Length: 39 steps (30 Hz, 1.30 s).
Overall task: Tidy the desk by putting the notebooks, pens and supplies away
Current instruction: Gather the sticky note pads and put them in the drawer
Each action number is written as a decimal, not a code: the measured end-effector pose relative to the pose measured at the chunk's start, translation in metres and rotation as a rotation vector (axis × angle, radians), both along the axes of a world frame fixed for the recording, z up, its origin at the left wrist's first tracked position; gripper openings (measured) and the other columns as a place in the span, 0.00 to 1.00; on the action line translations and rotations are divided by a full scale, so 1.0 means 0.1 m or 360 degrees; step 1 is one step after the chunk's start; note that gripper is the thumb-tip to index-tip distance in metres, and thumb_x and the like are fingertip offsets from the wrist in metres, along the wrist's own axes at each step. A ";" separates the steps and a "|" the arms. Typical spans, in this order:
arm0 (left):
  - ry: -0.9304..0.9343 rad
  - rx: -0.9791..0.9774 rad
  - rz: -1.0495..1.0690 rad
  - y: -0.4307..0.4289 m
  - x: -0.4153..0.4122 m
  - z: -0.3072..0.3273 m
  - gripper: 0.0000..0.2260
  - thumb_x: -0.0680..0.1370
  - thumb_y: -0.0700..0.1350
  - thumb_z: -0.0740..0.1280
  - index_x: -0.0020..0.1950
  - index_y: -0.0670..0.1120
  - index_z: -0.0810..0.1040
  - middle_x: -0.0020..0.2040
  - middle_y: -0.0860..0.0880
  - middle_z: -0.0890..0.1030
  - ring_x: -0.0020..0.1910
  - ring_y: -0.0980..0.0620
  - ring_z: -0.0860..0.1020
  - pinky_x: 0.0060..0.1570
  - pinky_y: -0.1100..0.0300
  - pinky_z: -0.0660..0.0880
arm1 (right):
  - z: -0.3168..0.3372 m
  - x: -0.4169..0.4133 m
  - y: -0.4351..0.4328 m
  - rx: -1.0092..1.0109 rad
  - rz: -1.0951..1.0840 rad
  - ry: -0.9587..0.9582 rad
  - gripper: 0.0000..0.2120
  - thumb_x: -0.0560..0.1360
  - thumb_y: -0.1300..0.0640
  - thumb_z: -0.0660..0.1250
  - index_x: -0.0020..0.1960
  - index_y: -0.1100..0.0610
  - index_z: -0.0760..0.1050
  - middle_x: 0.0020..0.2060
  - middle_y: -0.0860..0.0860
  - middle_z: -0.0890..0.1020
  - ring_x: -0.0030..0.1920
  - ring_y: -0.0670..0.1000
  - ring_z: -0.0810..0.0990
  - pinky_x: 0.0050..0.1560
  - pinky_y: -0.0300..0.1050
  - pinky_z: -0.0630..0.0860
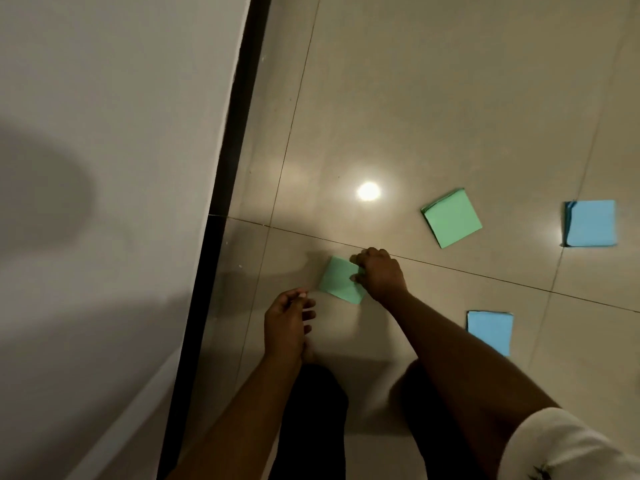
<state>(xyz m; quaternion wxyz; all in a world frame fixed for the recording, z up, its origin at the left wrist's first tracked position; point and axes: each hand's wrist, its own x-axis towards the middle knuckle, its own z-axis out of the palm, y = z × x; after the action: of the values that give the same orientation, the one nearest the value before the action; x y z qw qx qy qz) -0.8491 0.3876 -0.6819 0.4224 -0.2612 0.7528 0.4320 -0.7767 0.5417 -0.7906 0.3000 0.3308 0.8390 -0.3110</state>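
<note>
right hand: my right hand (379, 273) pinches the right edge of the near green pad (341, 280), fingers curled over it; the pad lies on the floor near the middle of the view.
left hand: my left hand (287, 317) hovers just left of that pad, fingers loosely curled, nothing seen in it.
risk, grip: i judge an edge pinch may lift only the top sheets, so the block fans out or drops.
risk, slide: the glossy tile gives no purchase, so the pad may skid rather than lift.
risk, misses: the far green pad (452, 218), far blue pad (590, 223) and near blue pad (490, 330) lie well apart on the right and could be left behind.
surface: polished beige floor tiles (450, 98), thin grout lines, a lamp glare (368, 191).
room: a pale wall (104, 168) on the left with a black skirting strip (228, 188); dim light; no desk in view.
</note>
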 end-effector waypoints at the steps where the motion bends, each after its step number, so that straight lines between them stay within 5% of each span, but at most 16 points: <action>1: 0.0008 -0.0005 0.0003 0.03 0.02 0.05 0.07 0.79 0.41 0.61 0.51 0.47 0.79 0.45 0.46 0.81 0.42 0.50 0.77 0.38 0.59 0.70 | 0.10 0.06 0.03 -0.0142 -0.0223 0.0056 0.16 0.74 0.52 0.67 0.61 0.54 0.75 0.57 0.54 0.78 0.59 0.57 0.74 0.50 0.45 0.68; 4: 0.0154 -0.0005 -0.0134 0.14 0.09 0.24 0.06 0.77 0.40 0.65 0.52 0.48 0.78 0.48 0.48 0.80 0.45 0.52 0.76 0.38 0.62 0.70 | 0.55 0.26 0.16 -0.0492 -0.0563 0.0261 0.09 0.75 0.54 0.67 0.53 0.57 0.78 0.44 0.50 0.80 0.47 0.52 0.76 0.41 0.39 0.63; 6: 0.0285 0.0050 -0.0429 0.27 0.14 0.39 0.12 0.76 0.43 0.68 0.59 0.50 0.76 0.56 0.52 0.77 0.54 0.56 0.74 0.48 0.62 0.70 | 0.92 0.41 0.28 -0.0683 -0.0561 0.0335 0.07 0.76 0.56 0.66 0.52 0.57 0.78 0.41 0.45 0.78 0.42 0.47 0.75 0.36 0.31 0.65; 9: 0.0274 0.0159 -0.0759 0.51 0.19 0.58 0.19 0.74 0.47 0.71 0.64 0.52 0.73 0.60 0.55 0.75 0.59 0.58 0.72 0.58 0.59 0.70 | 1.34 0.62 0.45 -0.0888 -0.0533 0.0351 0.06 0.76 0.56 0.67 0.51 0.55 0.79 0.42 0.46 0.79 0.42 0.45 0.77 0.43 0.29 0.69; 13: 0.0003 0.0253 -0.0964 0.87 0.32 0.77 0.11 0.74 0.44 0.71 0.55 0.46 0.79 0.47 0.47 0.83 0.43 0.51 0.82 0.41 0.62 0.78 | 1.68 0.89 0.61 -0.1045 -0.0656 0.0380 0.02 0.75 0.55 0.67 0.47 0.48 0.76 0.41 0.41 0.79 0.43 0.43 0.77 0.47 0.36 0.71; 15: 0.0011 0.0275 -0.1045 0.97 0.44 0.79 0.06 0.76 0.43 0.69 0.51 0.44 0.81 0.44 0.46 0.84 0.40 0.49 0.82 0.37 0.63 0.76 | 1.72 1.04 0.64 -0.0980 -0.0787 0.0405 0.03 0.75 0.55 0.68 0.49 0.50 0.77 0.42 0.42 0.79 0.43 0.42 0.77 0.45 0.32 0.70; 18: 0.0081 0.0235 -0.1069 1.07 0.66 0.75 0.04 0.77 0.42 0.67 0.50 0.45 0.79 0.43 0.47 0.83 0.38 0.51 0.80 0.36 0.62 0.75 | 1.63 1.38 0.63 -0.0818 -0.1479 0.0541 0.04 0.75 0.58 0.68 0.49 0.53 0.78 0.40 0.43 0.80 0.41 0.40 0.77 0.41 0.29 0.70; 21: 0.0129 0.0201 -0.0958 1.13 0.86 0.63 0.04 0.79 0.44 0.64 0.52 0.46 0.77 0.44 0.48 0.81 0.41 0.49 0.79 0.39 0.59 0.75 | 1.30 1.89 0.63 -0.0282 -0.1888 0.0361 0.06 0.74 0.59 0.67 0.51 0.58 0.78 0.44 0.48 0.81 0.46 0.49 0.79 0.43 0.31 0.70; 26: 0.0126 0.0166 -0.0782 1.17 1.14 0.29 0.06 0.80 0.45 0.62 0.54 0.44 0.75 0.43 0.51 0.79 0.40 0.53 0.77 0.36 0.60 0.72 | 0.62 2.59 0.53 0.0083 -0.1948 -0.0395 0.23 0.73 0.56 0.68 0.65 0.60 0.67 0.61 0.59 0.72 0.63 0.60 0.70 0.56 0.53 0.71; 32: 0.0098 0.0183 -0.0720 1.23 1.20 -0.10 0.05 0.80 0.45 0.62 0.48 0.49 0.76 0.44 0.51 0.80 0.42 0.51 0.77 0.44 0.55 0.74 | 0.03 2.52 0.42 0.0273 -0.1941 -0.0501 0.32 0.66 0.46 0.74 0.63 0.58 0.65 0.59 0.57 0.72 0.61 0.59 0.70 0.55 0.55 0.71; 39: 0.0101 0.0192 -0.0776 1.33 1.11 -0.23 0.04 0.80 0.45 0.62 0.48 0.50 0.76 0.45 0.52 0.79 0.44 0.51 0.76 0.46 0.54 0.71 | -0.16 2.57 0.50 0.0290 -0.1819 -0.0537 0.24 0.67 0.46 0.74 0.57 0.56 0.73 0.54 0.55 0.74 0.58 0.57 0.70 0.54 0.52 0.69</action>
<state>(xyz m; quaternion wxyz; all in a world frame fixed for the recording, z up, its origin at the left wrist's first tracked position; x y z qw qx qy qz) -0.7382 0.5208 -0.7049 0.5050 -0.0325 0.7794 0.3694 -0.5196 0.5920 -0.8063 0.1848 0.7984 0.4925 -0.2931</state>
